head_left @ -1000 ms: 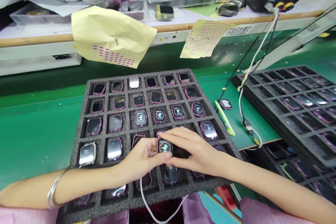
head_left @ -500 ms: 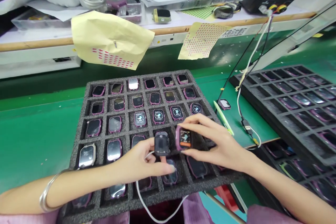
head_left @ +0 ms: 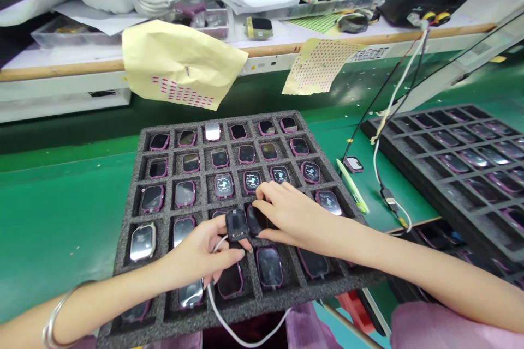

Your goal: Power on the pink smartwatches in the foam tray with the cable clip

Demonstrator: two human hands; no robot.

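Between the fingers of my left hand [head_left: 213, 248] is a small black square charging dock [head_left: 237, 224] with a white cable [head_left: 223, 319] looping down from it. My right hand [head_left: 286, 212] grips a dark-screened purple smartwatch [head_left: 255, 220] by its edges, right beside the dock. Whether the watch touches the dock or still sits in its compartment, I cannot tell. Both hands are over a grey foam tray [head_left: 190, 320] with smartwatches in its compartments. Some screens are lit with a clock face, such as the watch [head_left: 224, 186] above the dock; others are dark.
A second foam tray [head_left: 403, 161] of watches lies at the right, with more watches below it. Between the trays are a green pen [head_left: 352, 186], a loose watch [head_left: 353, 163] and hanging cables [head_left: 388, 114]. Yellow sheets [head_left: 180, 62] hang from the cluttered shelf behind.
My right hand has moved left; the watch with the orange-lit screen is out of sight, and a dark watch is in its fingers. My left hand shifted slightly left with the dock.
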